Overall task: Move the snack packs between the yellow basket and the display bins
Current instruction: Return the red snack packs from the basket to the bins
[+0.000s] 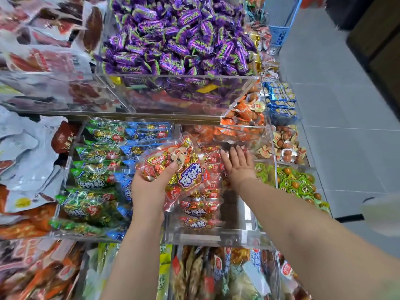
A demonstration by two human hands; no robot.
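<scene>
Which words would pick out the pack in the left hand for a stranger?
Start at the purple candy bin up top; below it sits a clear bin of red packs. The left hand holds one red pack over it. Only this pack is lifted and tilted.

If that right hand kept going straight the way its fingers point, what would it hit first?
Most likely the clear wall of the orange-pack bin, just beyond the fingers of the right hand. Depth is unclear, so it might slip under it.

Shelf (151, 116) w/ clear bins (216, 237); purple candies (177, 35) top, red snack packs (201, 210) below.
</scene>
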